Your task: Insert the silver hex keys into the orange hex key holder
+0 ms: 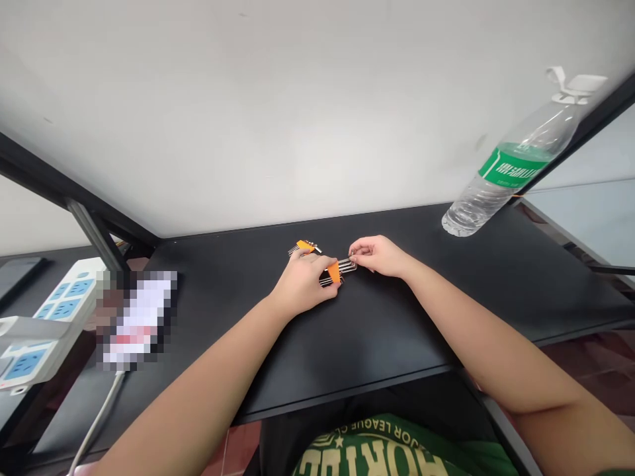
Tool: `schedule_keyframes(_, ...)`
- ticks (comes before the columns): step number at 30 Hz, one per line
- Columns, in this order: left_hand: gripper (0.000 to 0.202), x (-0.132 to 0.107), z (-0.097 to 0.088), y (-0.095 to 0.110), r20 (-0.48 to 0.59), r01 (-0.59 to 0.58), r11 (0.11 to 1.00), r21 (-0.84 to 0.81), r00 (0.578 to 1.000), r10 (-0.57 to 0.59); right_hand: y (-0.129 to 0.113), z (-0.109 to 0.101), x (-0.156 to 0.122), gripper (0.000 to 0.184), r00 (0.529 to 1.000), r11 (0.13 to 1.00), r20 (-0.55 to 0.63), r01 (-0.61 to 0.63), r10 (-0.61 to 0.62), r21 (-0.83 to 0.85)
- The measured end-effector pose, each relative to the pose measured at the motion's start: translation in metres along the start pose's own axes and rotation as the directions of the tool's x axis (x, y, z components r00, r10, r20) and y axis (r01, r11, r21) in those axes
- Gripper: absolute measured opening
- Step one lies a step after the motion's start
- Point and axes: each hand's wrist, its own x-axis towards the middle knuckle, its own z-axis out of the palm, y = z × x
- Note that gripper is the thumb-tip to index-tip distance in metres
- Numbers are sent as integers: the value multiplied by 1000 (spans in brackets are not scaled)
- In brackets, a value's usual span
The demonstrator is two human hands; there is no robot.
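Note:
On the black table [377, 330] my left hand [302, 284] is closed around a set of metal hex keys in an orange holder [334, 272]. My right hand [380, 255] pinches the ends of the keys that stick out of that holder to the right. A second orange holder with keys [304, 246] lies on the table just beyond my left hand's fingers.
A clear water bottle with a green label [510, 165] stands at the table's back right. At the left edge lie a pixelated phone-like object [136, 317] with a white cable and white power strips [30, 344]. A white wall rises behind the table.

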Motion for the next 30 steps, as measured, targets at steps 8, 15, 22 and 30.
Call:
schedule_keyframes(8, 39, 0, -7, -8, 78, 30, 999, -10, 997, -29, 3, -13, -1, 12, 999, 996, 23, -23, 25, -83)
schedule_keyframes(15, 39, 1, -10, -11, 82, 62, 998, 26, 995, -64, 5, -26, 3, 12, 994, 975, 16, -100, 106, -200)
schedule_keyframes(22, 40, 0, -10, -13, 75, 65, 997, 36, 995, -68, -5, -23, 0, 27, 992, 939, -44, -126, 118, -320)
schedule_keyframes(30, 36, 0, -10, -8, 88, 21, 1000, 22, 996, -23, -7, -19, -7, 22, 998, 871, -66, -37, 5, -491)
